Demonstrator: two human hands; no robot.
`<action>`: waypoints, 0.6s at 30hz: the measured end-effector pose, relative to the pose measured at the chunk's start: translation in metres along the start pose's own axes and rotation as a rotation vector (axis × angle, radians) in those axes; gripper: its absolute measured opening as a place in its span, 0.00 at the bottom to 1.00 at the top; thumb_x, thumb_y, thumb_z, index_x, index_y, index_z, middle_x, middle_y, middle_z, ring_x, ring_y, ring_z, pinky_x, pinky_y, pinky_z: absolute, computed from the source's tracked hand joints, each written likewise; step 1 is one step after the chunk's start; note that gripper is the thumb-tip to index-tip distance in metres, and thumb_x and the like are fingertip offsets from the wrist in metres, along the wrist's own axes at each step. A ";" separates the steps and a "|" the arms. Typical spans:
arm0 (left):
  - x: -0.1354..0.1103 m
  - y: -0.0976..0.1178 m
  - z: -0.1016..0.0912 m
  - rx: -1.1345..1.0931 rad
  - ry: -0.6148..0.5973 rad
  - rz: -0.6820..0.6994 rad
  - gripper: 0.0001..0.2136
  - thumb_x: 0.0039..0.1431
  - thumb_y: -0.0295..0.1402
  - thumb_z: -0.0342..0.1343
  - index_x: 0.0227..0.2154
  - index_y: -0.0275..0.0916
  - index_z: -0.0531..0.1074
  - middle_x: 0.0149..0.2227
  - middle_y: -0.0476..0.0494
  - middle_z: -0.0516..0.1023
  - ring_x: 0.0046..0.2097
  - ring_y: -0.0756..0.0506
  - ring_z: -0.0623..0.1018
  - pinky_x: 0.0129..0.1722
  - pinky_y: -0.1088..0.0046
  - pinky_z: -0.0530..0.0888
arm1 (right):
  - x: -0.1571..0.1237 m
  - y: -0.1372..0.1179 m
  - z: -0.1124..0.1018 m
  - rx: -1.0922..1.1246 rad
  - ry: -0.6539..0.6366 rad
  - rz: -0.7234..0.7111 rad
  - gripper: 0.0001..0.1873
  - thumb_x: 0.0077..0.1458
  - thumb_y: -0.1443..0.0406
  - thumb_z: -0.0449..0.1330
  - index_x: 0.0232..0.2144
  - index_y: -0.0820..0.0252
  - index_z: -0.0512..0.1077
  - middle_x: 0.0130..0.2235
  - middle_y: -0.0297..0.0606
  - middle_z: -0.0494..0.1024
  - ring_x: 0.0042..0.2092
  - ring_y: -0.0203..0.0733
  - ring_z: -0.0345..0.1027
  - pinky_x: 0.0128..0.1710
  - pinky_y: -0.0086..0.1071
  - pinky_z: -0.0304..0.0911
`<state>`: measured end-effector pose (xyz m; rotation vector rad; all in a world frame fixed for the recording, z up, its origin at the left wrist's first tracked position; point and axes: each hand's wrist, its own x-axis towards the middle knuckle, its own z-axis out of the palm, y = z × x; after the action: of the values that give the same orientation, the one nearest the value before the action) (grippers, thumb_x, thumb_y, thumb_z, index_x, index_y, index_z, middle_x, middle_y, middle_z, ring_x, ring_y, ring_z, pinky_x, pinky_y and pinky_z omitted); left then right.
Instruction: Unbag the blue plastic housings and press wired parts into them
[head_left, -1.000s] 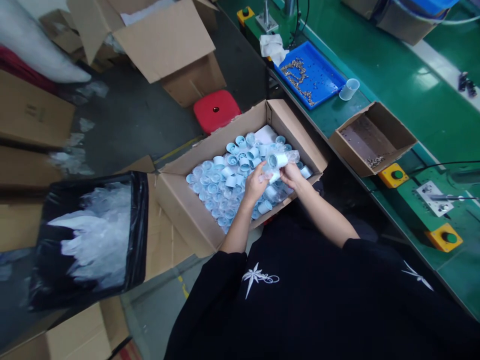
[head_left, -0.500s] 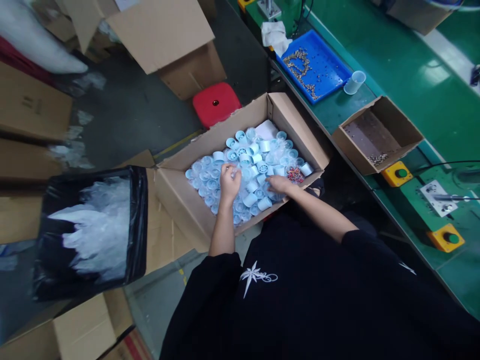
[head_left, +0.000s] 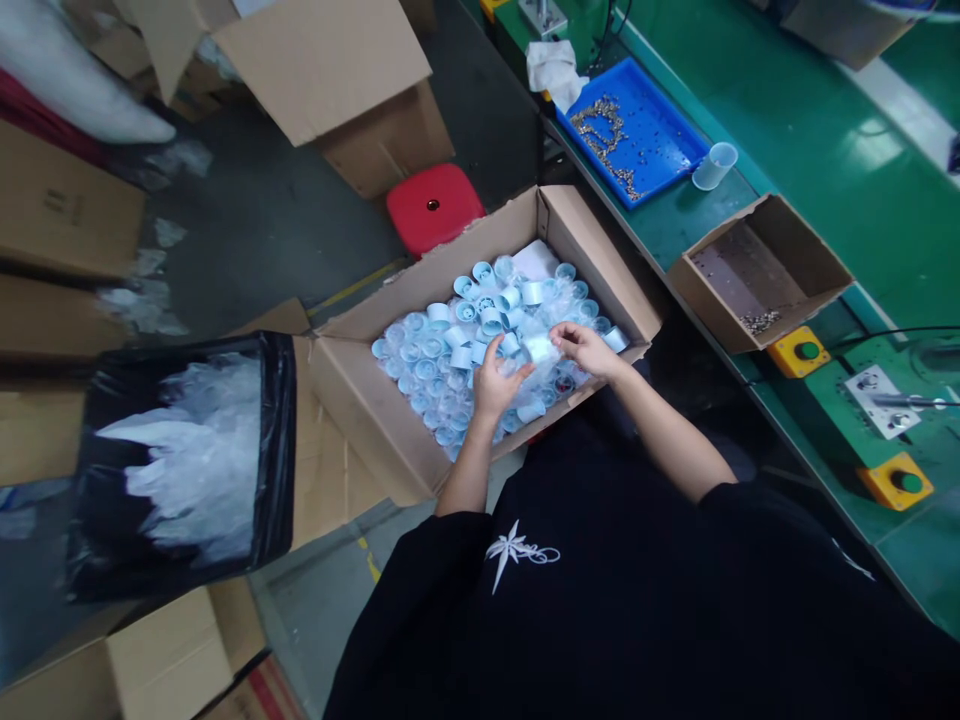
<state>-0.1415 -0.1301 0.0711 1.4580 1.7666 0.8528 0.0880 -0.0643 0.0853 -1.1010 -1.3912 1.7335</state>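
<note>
A large open cardboard box holds many light-blue plastic cups, several with clear plastic wrapping around them. Above the cups, my right hand pinches one pale-blue cup that looks wrapped in clear film. My left hand is on the other side of that cup, thumb and fingers spread apart. Whether its fingertips touch the wrapping I cannot tell. Part of the cups below is hidden by both hands.
Left of the box, a black-lined bin is filled with clear plastic wrap. A red stool stands behind. On the green workbench are a blue tray of small metal parts, a clear cup and a small carton.
My right hand has lifted a cup from the pile. My left hand has moved right and its fingers have opened beside that cup. The red bundle at the box's right is now mostly covered.
</note>
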 end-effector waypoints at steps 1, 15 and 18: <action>-0.003 0.002 0.003 0.046 0.051 0.014 0.41 0.51 0.49 0.75 0.64 0.36 0.72 0.36 0.42 0.84 0.39 0.39 0.84 0.45 0.66 0.78 | -0.001 0.004 0.003 0.052 0.038 0.008 0.20 0.56 0.49 0.67 0.40 0.57 0.72 0.38 0.32 0.72 0.36 0.35 0.66 0.44 0.33 0.72; 0.008 0.005 -0.032 -0.063 0.418 0.262 0.09 0.64 0.39 0.60 0.35 0.39 0.81 0.33 0.43 0.75 0.38 0.43 0.78 0.45 0.64 0.76 | 0.037 0.031 -0.025 -0.348 0.330 0.112 0.20 0.65 0.54 0.56 0.50 0.61 0.73 0.48 0.47 0.77 0.50 0.49 0.72 0.59 0.49 0.70; 0.012 0.009 -0.050 -0.149 0.446 0.206 0.09 0.60 0.37 0.59 0.26 0.41 0.71 0.39 0.40 0.74 0.43 0.41 0.76 0.50 0.60 0.74 | 0.068 0.022 -0.042 -0.609 0.291 0.094 0.21 0.61 0.63 0.60 0.55 0.62 0.74 0.63 0.53 0.71 0.67 0.58 0.60 0.73 0.53 0.53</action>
<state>-0.1798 -0.1198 0.1044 1.4452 1.8319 1.4786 0.0969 0.0080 0.0462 -1.6856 -1.7422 1.1570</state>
